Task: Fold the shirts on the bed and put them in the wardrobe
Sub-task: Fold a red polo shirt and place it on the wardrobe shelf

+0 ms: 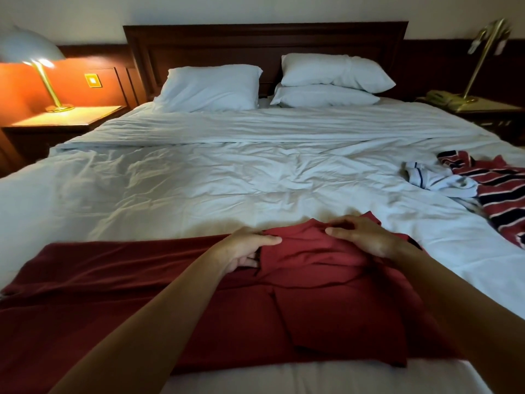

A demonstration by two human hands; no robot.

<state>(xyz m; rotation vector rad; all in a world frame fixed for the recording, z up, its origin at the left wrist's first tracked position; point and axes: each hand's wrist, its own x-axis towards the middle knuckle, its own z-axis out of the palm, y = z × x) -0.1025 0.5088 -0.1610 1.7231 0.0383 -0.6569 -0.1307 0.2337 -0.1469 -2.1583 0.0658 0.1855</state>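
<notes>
The left hand (250, 248) pinches the red shirt (326, 294) by its left edge and the right hand (360, 237) grips its top. Right of it, the bed (199, 180) holds a striped shirt (502, 194).

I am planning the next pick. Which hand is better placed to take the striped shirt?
Probably the right hand: the striped shirt lies on its side of the bed; the left hand, gripping the red shirt, is farther away.
</notes>
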